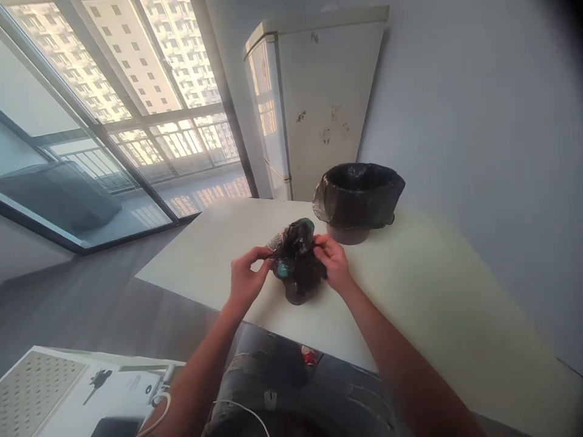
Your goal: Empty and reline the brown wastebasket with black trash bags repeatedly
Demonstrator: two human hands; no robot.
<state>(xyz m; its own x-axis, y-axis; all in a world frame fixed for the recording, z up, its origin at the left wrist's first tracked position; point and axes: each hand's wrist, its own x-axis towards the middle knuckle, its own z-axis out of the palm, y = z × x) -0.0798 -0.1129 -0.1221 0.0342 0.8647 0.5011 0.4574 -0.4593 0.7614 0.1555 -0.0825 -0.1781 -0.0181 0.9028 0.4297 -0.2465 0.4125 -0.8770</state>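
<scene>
A black plastic bag (303,282) sits bunched on the white table (218,243) in front of me, with greenish items showing at its openings. My left hand (248,273) pinches a twisted bit of the bag on its left side. On the opposite side, my right hand (333,260) grips the bag's edge between thumb and fingers. What fills the bag is mostly hidden. Just beyond my right hand stands a trash can (348,235), its rim covered by a black liner (359,203) folded down over the outside.
A white refrigerator (328,103) stands behind the table against the grey wall (464,121). Sliding glass doors (91,139) are at the left. Near my left forearm is a white perforated unit (40,388) with a cable (161,413).
</scene>
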